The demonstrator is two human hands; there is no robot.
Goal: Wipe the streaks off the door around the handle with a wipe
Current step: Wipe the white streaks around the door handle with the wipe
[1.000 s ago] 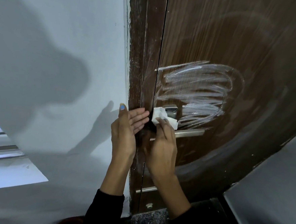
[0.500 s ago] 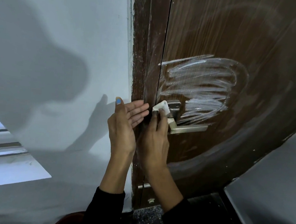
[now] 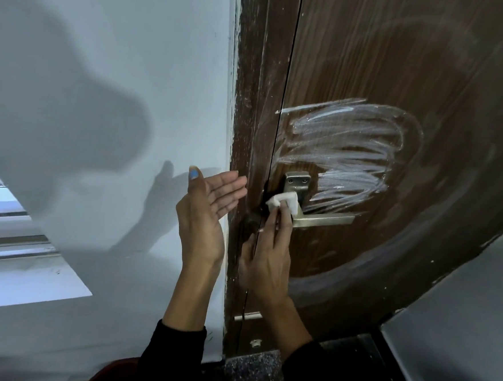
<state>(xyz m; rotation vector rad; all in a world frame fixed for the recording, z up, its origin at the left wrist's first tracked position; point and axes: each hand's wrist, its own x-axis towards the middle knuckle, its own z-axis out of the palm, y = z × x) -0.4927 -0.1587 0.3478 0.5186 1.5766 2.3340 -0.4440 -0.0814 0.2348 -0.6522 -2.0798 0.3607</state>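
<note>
Since the earlier frames, the right hand (image 3: 265, 258) has slid the wipe (image 3: 282, 202) down and to the left, off the handle's upper plate, which now shows bare with its two screws. The wipe, a small folded white piece, sits at the centre of the frame against the neck of the handle (image 3: 317, 217), just right of the door's edge seam. The right hand's fingers (image 3: 283, 222) reach upward and press the wipe against the metal; whether the thumb pinches it from behind cannot be told, as the wipe and the fingers hide it.

The left hand (image 3: 202, 216) stands left of centre, palm turned toward the door frame (image 3: 250, 101), its fingers straight and lying together, holding nothing. The fingertips lie at the frame's edge, but contact cannot be judged. A blue-painted thumbnail shows at the top of that hand.

White streaks (image 3: 342, 149) cover the brown door (image 3: 401, 67) above and to the right of the handle, in looping horizontal strokes, unwiped. A fainter large curved smear arcs across the right part of the door. The handle's lever points to the right, level.

A pale wall (image 3: 104, 61) fills the left of the frame and carries the shadows of the person and a raised hand. Dark sleeves (image 3: 173, 357) cover both forearms at the lower edge.
</note>
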